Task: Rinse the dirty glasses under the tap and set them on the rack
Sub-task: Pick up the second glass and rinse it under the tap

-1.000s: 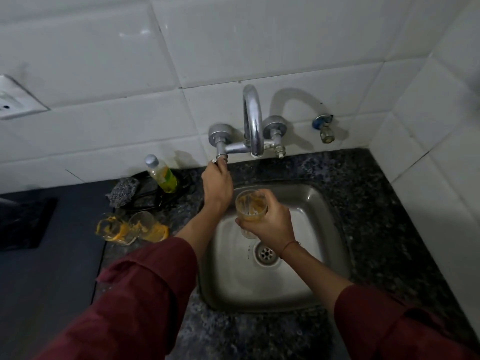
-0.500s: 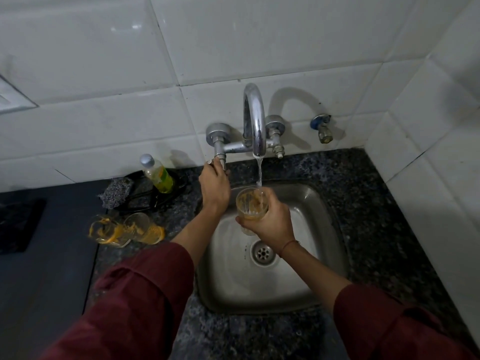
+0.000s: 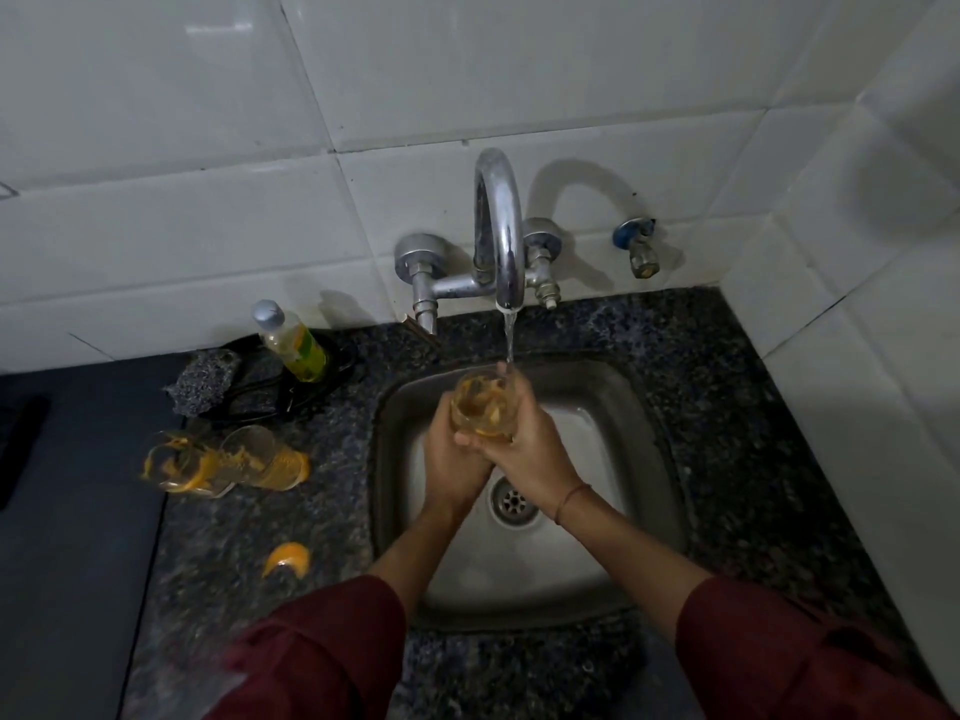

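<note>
A clear glass [image 3: 482, 406] smeared with orange residue is upright over the steel sink [image 3: 639, 444], just under the chrome tap [image 3: 500, 236]. Water runs from the spout onto the glass's far rim. My left hand [image 3: 451, 457] and my right hand [image 3: 530, 449] both wrap around the glass from either side. Two more dirty glasses [image 3: 228, 462], streaked orange, are on the dark granite counter to the left of the sink. A third orange-stained glass [image 3: 285, 561] is nearer me on the counter, partly blurred. No rack is in view.
A bottle of green dish liquid [image 3: 293, 343] and a grey scrubber [image 3: 202, 381] sit on a black holder at the back left. A small valve [image 3: 639, 246] sticks out of the tiled wall to the right. White tiled walls close the back and right sides.
My left hand has left the tap handle and come down onto the glass. Water started running half a second ago and still runs. The view has tilted down a little.
</note>
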A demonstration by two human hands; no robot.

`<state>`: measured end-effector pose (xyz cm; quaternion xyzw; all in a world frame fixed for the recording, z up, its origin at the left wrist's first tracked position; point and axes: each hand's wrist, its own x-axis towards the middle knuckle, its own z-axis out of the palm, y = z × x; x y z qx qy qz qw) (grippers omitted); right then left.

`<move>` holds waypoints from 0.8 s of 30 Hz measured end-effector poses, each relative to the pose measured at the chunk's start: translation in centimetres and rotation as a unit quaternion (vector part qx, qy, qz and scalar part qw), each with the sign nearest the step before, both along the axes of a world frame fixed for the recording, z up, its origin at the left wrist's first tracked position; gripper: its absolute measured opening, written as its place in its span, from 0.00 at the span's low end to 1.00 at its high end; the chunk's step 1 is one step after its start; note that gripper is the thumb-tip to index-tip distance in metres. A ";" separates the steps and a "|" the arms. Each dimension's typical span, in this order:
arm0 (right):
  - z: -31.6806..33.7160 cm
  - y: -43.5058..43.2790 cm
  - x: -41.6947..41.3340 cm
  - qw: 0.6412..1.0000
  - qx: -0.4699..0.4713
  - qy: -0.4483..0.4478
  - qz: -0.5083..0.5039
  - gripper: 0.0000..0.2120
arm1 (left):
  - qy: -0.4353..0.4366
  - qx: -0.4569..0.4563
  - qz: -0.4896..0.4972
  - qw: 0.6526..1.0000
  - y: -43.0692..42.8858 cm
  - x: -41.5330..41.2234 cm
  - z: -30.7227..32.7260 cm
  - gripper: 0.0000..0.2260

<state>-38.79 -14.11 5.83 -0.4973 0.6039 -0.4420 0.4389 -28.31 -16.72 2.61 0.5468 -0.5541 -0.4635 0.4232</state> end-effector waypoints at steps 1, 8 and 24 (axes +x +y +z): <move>-0.1 -0.1 -0.2 0.999 -0.018 0.047 0.011 0.40 | -0.018 -0.010 0.002 1.000 -0.3 0.1 0.1 0.14; -0.7 -0.5 -3.8 0.894 -0.164 0.363 0.204 0.12 | -0.169 -0.068 -0.090 0.979 -3.1 1.8 -0.7 0.11; -0.3 -1.6 -1.2 0.993 0.095 -0.034 0.067 0.07 | -0.328 -0.111 -0.157 0.925 -4.0 1.5 0.0 0.14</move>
